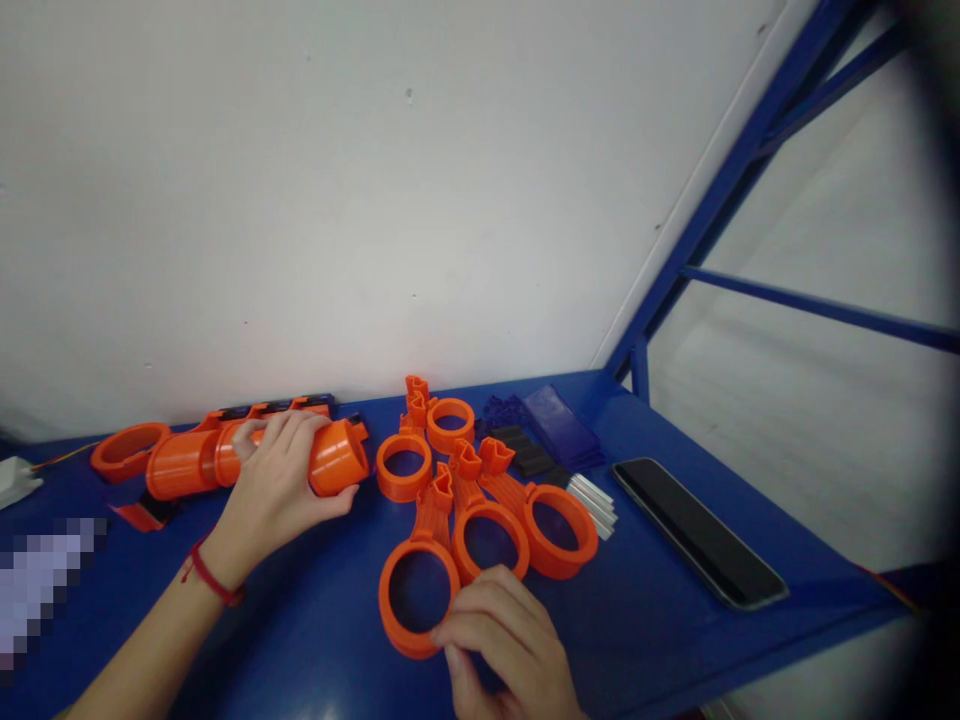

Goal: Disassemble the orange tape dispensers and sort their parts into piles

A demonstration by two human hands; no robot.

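My left hand (281, 475) is wrapped over an orange plastic cylinder (337, 458) lying on its side, thumb below and fingers across the top. More orange cylinder sections (180, 463) continue to its left in a row. With thumb and fingers closed, my right hand (510, 645) pinches the lower right rim of an orange ring (386, 600) that has a ribbed stem. Right behind that hand lie a second stemmed ring (461, 530) and a third ring (589, 545). Two smaller orange rings, one nearer (405, 488) and one farther (450, 425), lie toward the wall.
At the right lies a black phone (697, 530). Beside the rings are silver metal strips (594, 503), black pieces (525, 450) and dark blue flat pieces (562, 425). A white box with wires (16, 480) sits far left. Blue frame bars (750, 160) rise beyond the blue table (300, 640).
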